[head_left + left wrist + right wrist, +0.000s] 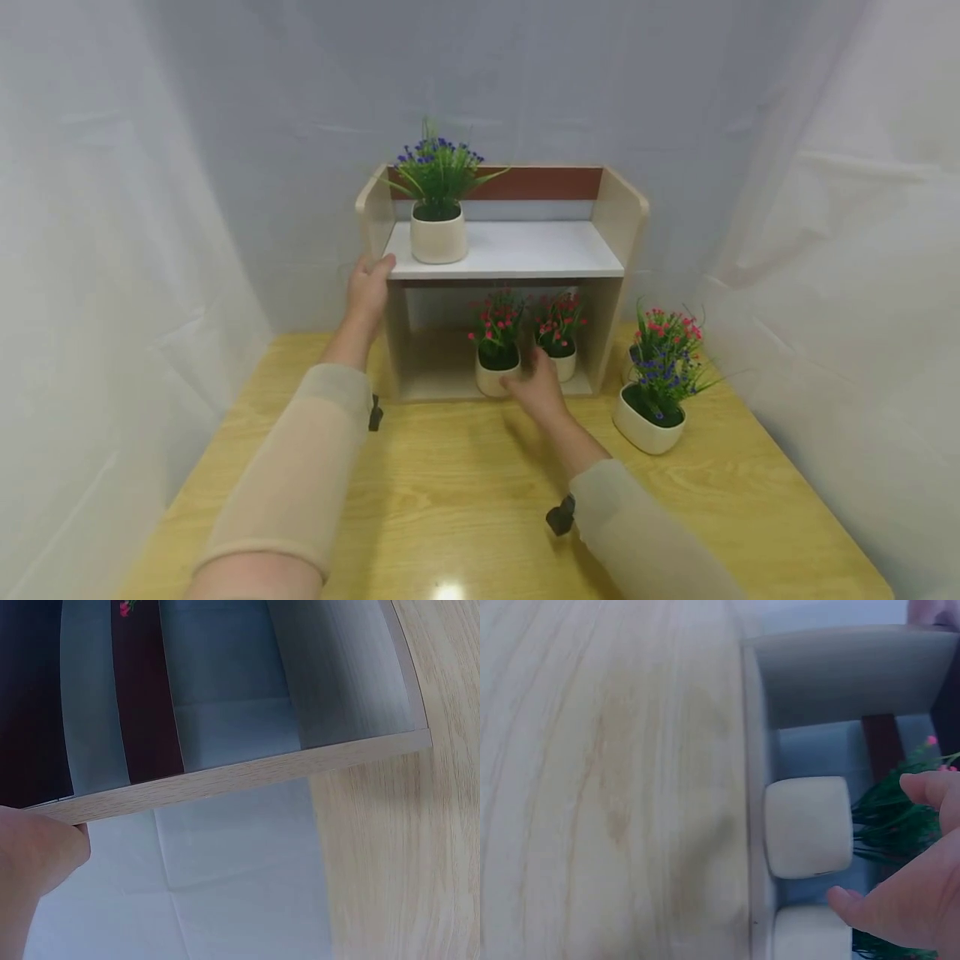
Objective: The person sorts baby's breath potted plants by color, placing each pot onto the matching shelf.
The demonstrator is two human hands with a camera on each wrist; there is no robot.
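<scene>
At its left side panel, my left hand [368, 287] grips the small two-tier shelf [540, 250], thumb at the front edge. The left wrist view shows that hand [34, 855] at the panel's edge. In the lower compartment stand two white pots with red flowers, a left pot [495, 379] and a right pot [566, 365]. My right hand [542, 390] is in front of them, thumb near the left pot. Its thumb and a finger are spread apart in the right wrist view, where the hand [911, 892] partly hides the plants. Whether it touches a pot is unclear.
A white pot with purple flowers [438, 237] stands on the upper board's left. Right of the shelf, another purple-flowered pot [648, 425] partly hides a red-flowered plant [671, 327] behind it. Pale curtains surround the wooden table [442, 483].
</scene>
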